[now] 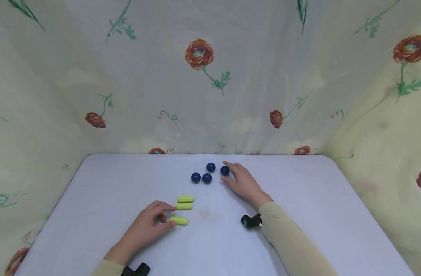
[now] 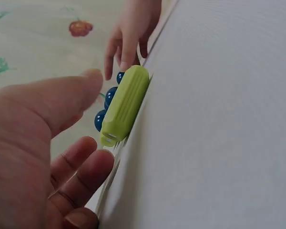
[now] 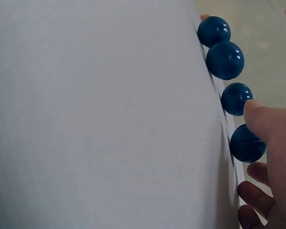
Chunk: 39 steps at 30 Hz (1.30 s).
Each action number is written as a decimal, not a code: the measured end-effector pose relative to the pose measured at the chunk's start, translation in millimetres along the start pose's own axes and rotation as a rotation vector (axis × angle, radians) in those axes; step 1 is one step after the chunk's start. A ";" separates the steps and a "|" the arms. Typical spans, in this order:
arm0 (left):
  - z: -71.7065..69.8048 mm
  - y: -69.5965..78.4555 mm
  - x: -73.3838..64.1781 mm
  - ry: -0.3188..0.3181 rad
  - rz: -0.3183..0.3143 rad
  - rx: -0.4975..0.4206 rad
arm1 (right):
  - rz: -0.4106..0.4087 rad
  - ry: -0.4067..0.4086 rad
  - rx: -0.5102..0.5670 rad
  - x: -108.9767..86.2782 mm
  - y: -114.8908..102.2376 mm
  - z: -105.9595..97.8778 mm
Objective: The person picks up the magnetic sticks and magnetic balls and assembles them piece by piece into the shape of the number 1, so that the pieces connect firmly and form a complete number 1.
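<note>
Three lime-green ribbed sticks lie on the white table, the near one (image 1: 179,220) a little apart from the middle one (image 1: 184,206) and the far one (image 1: 185,199). My left hand (image 1: 149,222) is at their left end, thumb and fingers spread around the near stick's end. In the left wrist view a gap shows between the fingertips and the green stick (image 2: 126,105). Farther back, several dark blue balls stand close together. My right hand (image 1: 244,183) reaches the rightmost ball (image 1: 225,171), which sits between its parted thumb and fingers.
The white table (image 1: 293,191) has its far edge just behind the balls. A flower-printed cloth (image 1: 244,126) hangs behind and at both sides. Black wrist devices sit on the left wrist (image 1: 136,269) and the right wrist (image 1: 251,221).
</note>
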<state>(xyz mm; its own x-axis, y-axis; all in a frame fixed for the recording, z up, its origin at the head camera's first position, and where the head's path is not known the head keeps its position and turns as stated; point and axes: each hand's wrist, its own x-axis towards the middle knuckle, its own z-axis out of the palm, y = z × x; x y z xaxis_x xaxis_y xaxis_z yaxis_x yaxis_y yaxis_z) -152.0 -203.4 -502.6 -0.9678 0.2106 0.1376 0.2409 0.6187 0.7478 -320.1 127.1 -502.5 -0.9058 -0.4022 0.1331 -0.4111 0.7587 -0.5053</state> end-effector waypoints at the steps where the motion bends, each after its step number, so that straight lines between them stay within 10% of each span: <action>1: 1.3 -0.5 -0.9 0.002 0.008 0.003 | 0.005 0.010 0.003 -0.5 1.1 1.6; 21: 9.0 0.4 -3.6 0.010 0.016 0.158 | -0.041 0.173 0.040 -1.6 3.5 15.6; 39: 8.4 2.2 -2.0 0.006 0.006 0.169 | 0.030 0.030 0.127 -43.7 3.2 -7.4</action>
<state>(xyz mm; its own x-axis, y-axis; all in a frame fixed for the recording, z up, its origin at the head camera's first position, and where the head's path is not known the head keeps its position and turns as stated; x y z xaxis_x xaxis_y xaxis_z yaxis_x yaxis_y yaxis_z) -149.0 -196.1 -506.6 -0.9665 0.2109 0.1461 0.2554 0.7360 0.6270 -282.5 150.9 -503.5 -0.9210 -0.3632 0.1409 -0.3693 0.6987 -0.6127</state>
